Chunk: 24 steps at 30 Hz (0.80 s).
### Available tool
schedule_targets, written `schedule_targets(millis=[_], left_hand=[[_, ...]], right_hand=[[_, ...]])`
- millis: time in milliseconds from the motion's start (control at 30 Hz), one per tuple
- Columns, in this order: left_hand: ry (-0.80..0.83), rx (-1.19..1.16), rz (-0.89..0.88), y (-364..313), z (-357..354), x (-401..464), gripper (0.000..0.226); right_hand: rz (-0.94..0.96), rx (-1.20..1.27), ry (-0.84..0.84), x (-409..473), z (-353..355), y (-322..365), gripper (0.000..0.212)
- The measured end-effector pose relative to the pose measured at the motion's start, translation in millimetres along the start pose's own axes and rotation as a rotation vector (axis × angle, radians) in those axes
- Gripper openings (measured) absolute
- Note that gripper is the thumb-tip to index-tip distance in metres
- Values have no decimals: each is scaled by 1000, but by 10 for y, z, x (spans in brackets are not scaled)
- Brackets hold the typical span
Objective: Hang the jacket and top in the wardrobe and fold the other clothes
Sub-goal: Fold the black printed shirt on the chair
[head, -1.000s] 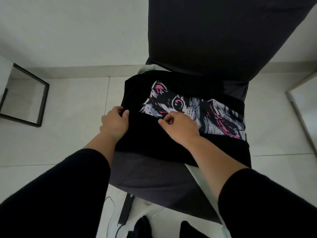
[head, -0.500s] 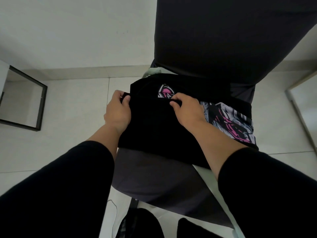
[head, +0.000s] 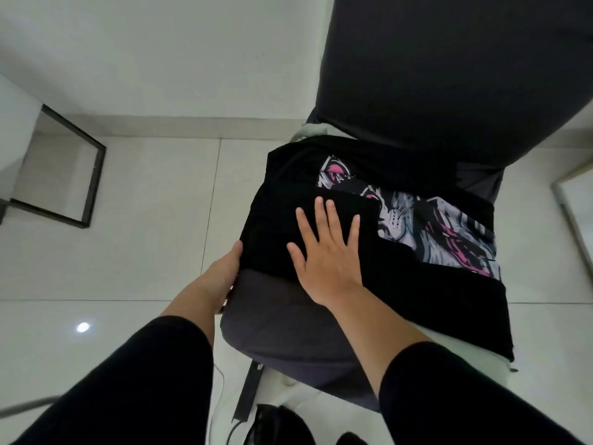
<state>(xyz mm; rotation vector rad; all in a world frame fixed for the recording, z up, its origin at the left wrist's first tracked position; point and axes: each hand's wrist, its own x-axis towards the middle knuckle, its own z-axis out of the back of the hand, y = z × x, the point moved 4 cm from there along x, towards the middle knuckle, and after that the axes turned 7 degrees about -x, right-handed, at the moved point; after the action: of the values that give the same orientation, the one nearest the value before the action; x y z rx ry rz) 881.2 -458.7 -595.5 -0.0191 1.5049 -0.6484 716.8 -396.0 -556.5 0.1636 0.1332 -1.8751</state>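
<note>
A black T-shirt (head: 401,284) with a pink and grey cartoon print lies on the grey seat of a chair (head: 282,322). Its left part is folded over the print. My right hand (head: 327,248) presses flat on that folded flap with the fingers spread. At the shirt's left edge is my left hand (head: 224,274), its thumb against the cloth. Its fingers are hidden beneath the shirt and the seat edge. A pale green garment (head: 309,133) peeks out from under the shirt at the back.
The chair's dark backrest (head: 449,75) rises behind the shirt. A black-framed mirror (head: 85,184) leans at the left on the white tiled floor. A cable and a dark bar (head: 247,393) lie on the floor under the seat.
Both hands let go of the shirt's folded left flap. My right hand now lies flat on it, and my left hand has dropped to the shirt's lower left edge.
</note>
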Motion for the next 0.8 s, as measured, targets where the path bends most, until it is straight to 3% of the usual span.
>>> schedule_targets(millis=[100,200,367,500,633,700,800], left_hand=[[13,-452,-151,-56,83,91,37],[140,-768,-259,-185,141,61,33],[253,-767,-318,-290,279,-29,44],[46,-826,-377,-292,411,-76,41],[-149,-669,-452,-294,515,-133,33],[-254,-357,-508,-353,431,-195,27],[-248,2,-650,-528,92,-309,29]], right_hand=[[5,-12,-9,-27,-44,73,64],[-7,-65,15,-31,-86,75,64],[-18,-95,27,-18,-100,100,64],[-15,-98,43,-10,-74,115,64],[-4,-99,91,-3,-58,120,61],[11,-85,95,-3,-34,106,60],[45,-29,54,-31,32,35,56]])
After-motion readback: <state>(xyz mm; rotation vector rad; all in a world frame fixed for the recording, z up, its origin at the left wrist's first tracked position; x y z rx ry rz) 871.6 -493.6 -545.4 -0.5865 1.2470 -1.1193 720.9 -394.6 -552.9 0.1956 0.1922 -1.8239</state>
